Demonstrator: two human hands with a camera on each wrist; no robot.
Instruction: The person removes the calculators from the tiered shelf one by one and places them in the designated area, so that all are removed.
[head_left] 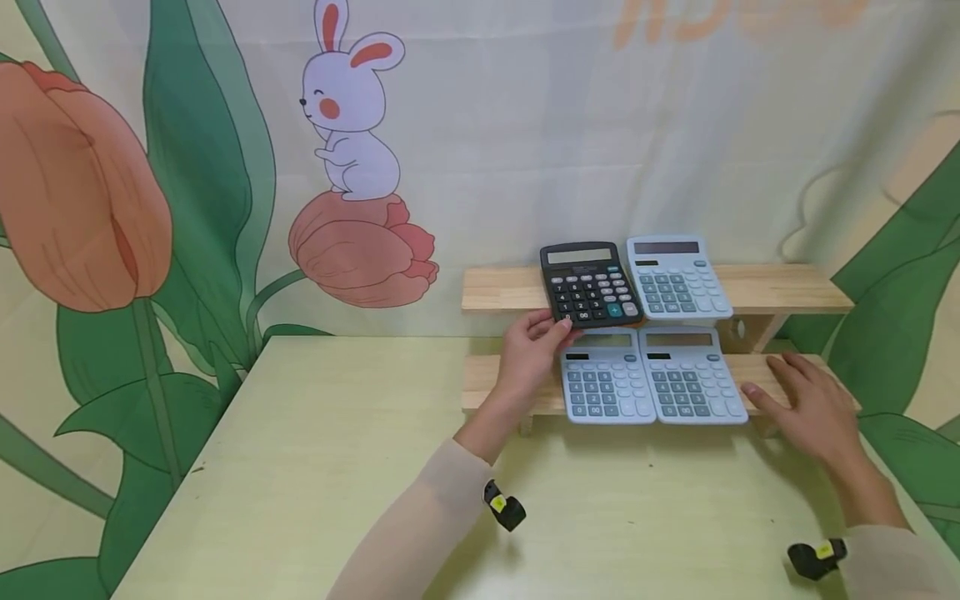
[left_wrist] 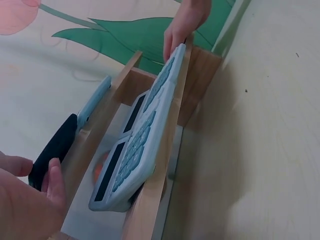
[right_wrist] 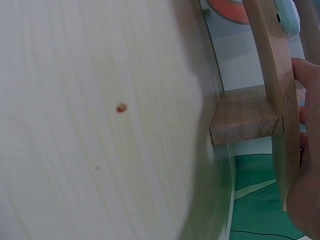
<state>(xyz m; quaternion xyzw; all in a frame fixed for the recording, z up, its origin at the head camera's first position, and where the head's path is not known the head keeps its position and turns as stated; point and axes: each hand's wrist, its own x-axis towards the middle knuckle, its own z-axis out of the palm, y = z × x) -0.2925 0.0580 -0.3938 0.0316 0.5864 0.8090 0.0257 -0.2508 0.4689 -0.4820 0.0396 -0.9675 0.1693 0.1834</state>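
Note:
My left hand (head_left: pixel 527 354) pinches the lower left corner of a black calculator (head_left: pixel 591 285) between thumb and fingers. The calculator leans on the upper shelf (head_left: pixel 780 287) of a small wooden stand, beside a light blue calculator (head_left: pixel 677 277). Two more blue calculators, a left one (head_left: pixel 606 377) and a right one (head_left: pixel 692 377), stand side by side on the lower shelf (head_left: pixel 482 383). At that shelf's right end rests my right hand (head_left: pixel 813 408), fingers extended over the board. In the left wrist view the black calculator (left_wrist: pixel 56 150) shows edge-on at my fingertips.
The stand sits at the back right of a pale wooden table (head_left: pixel 322 467). Behind it hangs a cloth backdrop (head_left: pixel 510 125) printed with a rabbit, tulips and leaves. A wooden support block (right_wrist: pixel 245 117) props the lower shelf near my right hand.

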